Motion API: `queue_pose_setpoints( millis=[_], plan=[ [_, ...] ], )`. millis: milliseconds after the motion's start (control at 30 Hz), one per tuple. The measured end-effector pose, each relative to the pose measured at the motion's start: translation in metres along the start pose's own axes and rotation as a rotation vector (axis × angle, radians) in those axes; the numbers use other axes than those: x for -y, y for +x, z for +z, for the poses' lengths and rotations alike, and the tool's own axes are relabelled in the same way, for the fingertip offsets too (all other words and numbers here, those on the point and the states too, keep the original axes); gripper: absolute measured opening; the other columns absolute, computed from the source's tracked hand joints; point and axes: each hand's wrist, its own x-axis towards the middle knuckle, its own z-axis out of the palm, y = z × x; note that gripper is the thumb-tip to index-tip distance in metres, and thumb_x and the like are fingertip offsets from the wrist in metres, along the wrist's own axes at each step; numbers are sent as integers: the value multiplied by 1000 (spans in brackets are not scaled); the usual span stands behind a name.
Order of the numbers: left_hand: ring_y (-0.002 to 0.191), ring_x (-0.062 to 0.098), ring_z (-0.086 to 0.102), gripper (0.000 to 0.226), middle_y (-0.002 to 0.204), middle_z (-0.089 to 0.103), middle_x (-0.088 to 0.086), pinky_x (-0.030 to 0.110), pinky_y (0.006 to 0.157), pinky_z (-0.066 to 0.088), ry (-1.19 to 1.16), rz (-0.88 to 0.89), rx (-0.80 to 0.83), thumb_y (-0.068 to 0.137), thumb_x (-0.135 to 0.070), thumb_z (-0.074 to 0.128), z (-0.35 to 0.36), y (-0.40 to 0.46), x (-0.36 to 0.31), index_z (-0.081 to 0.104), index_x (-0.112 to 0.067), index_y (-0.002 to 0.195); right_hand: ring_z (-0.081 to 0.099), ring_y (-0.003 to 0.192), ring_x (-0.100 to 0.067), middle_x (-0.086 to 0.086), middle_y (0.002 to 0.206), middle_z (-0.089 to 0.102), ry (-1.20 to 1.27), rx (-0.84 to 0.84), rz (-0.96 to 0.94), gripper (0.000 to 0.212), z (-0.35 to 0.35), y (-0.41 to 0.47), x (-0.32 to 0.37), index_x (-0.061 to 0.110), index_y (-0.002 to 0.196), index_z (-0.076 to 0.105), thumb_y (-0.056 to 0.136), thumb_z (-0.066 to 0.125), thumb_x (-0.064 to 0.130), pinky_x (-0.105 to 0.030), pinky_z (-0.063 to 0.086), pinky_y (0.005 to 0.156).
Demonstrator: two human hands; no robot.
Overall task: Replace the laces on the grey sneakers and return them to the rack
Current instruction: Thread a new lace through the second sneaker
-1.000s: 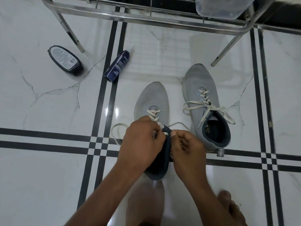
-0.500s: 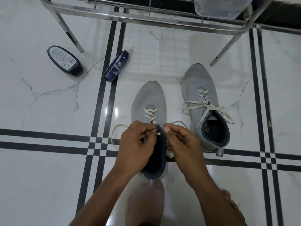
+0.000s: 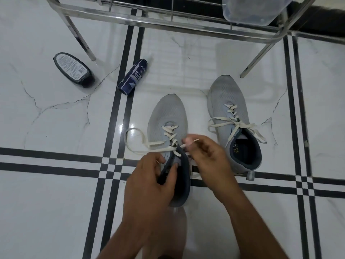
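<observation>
- Head view looks down on a white marble floor (image 3: 56, 202) crossed by paired black lines.
- Along the top of the frame runs a steel rack (image 3: 168, 25), its legs slanting down at upper left and upper right; a clear plastic tub (image 3: 248, 10) sits on it at the upper right.
- Right of centre stands the laced grey sneaker (image 3: 233, 116), toe pointing up the frame, its cream bow loose over the collar.
- At centre is the second grey sneaker (image 3: 168, 116), also toe up, its heel under the hands.
- The left hand (image 3: 151, 184) at lower centre grips the dark collar and tongue of this shoe, thumb on one side and fingers curled on the other.
- The right hand (image 3: 207, 157), just right of it, pinches the tip of the cream lace (image 3: 153, 149) above the upper eyelets; the lace's other end loops out onto the floor at centre left.
- A navy cleaner can (image 3: 133, 77) lies tilted at upper centre-left.
- A dark polish bottle (image 3: 73, 70) lies flat further left.
</observation>
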Motion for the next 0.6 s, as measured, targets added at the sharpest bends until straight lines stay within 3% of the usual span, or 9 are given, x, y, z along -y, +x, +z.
queue_pose_setpoints(
  millis=[100,200,300,400,467,533,600],
  plan=[
    [60,16,57,28,66,53,-6,22,54,45,-135,-42,51,94,-40,80,4,5,13,53,-35,91,78,94,-11,4,98,82,-126,-67,-88,17,6,0,-3,12,96,80,105,69,20,-25,60,83],
    [56,16,56,28,65,53,-3,20,52,45,-228,-44,80,93,-37,81,5,8,20,55,-31,90,81,87,-20,2,102,82,119,-214,-2,24,9,3,0,8,105,74,110,59,26,-36,65,79],
    [56,16,55,27,65,53,-3,17,53,42,-215,-6,104,94,-36,80,6,12,24,53,-31,90,74,90,-7,12,88,77,-92,-50,-60,18,11,1,-4,19,89,77,103,71,29,-30,58,82],
    [55,16,53,27,65,51,-2,17,53,42,-222,15,139,94,-34,80,5,15,28,53,-29,91,67,69,-3,7,74,73,-55,-250,-92,20,10,2,-8,26,89,76,106,68,31,-23,52,66],
    [55,15,51,28,65,49,-3,17,54,41,-229,36,152,94,-33,80,4,16,29,53,-28,91,70,78,-3,6,82,76,0,-241,-57,17,10,3,-7,25,92,75,102,71,38,-21,53,71],
    [56,15,51,28,64,49,-4,16,54,40,-201,66,155,94,-33,80,3,18,31,53,-29,90,72,87,-1,12,85,76,-102,-169,-91,22,16,-1,-5,20,81,74,98,77,34,-21,53,79],
    [55,14,50,28,64,49,-4,15,54,40,-213,66,164,94,-32,80,3,18,31,53,-28,90,76,82,-9,3,80,77,-46,-301,-119,25,17,-3,-6,14,83,73,103,72,30,-25,58,74]
  ],
)
